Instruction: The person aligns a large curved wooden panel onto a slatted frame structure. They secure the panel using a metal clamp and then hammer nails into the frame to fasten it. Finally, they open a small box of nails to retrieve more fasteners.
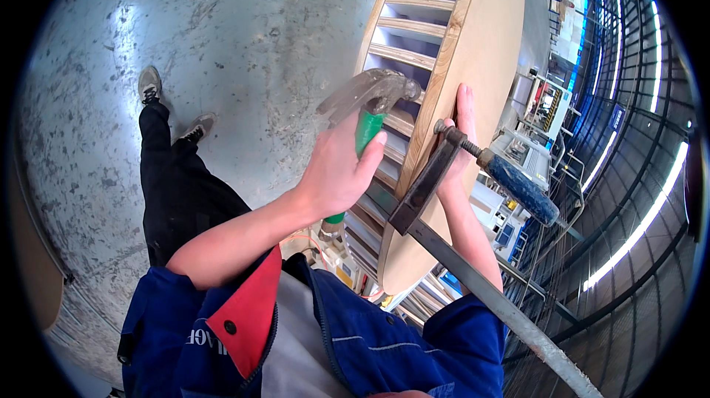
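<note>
Your left grip closes round a green-handled steel claw hammer; your right grip lies open against the pale, slatted wooden panel at one o'clock. Slats are in; I can't tell whether the blue-handled steel clamp, four o'clock, is tight.

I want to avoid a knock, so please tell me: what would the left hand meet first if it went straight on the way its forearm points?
Past the hammer it grips, the left hand would probably meet the slatted wooden piece first, though the depth between them is unclear.
</note>
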The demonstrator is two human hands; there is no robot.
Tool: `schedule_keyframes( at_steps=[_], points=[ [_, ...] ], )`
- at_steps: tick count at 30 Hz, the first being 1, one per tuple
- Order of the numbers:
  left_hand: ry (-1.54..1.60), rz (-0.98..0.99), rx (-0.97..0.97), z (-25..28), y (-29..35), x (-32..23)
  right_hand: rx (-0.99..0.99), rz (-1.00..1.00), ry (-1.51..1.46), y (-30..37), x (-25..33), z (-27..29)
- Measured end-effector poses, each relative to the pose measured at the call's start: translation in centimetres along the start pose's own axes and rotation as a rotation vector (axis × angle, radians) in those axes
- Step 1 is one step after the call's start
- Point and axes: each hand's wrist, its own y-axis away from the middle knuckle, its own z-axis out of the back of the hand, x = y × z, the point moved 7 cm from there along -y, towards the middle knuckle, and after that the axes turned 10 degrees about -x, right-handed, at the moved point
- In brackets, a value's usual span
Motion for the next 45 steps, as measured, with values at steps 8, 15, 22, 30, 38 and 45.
schedule_keyframes(
  at_steps=[8,15,22,30,38,45],
  points=[
    [0.009,-0.029,-0.008,0.2,0.2,-0.4,0.013,-0.008,0.008,0.1,0.1,0.0],
    [-0.093,-0.248,-0.096,0.5,0.0,-1.8,0.0,-0.019,-0.022,0.2,0.0,0.1],
    [-0.103,-0.141,-0.058,0.8,0.1,-1.5,0.006,-0.102,-0.012,0.4,-0.3,0.1],
    [0.037,-0.041,-0.068,1.3,0.6,-0.4,0.016,-0.024,0.028,0.2,0.1,0.1],
    [-0.024,-0.193,-0.05,0.4,0.1,-1.6,0.005,-0.041,0.012,0.2,0.0,0.1],
    [0.106,-0.003,-0.126,1.3,-2.0,-0.7,0.024,-0.038,0.045,0.1,0.0,0.1]
  ],
)
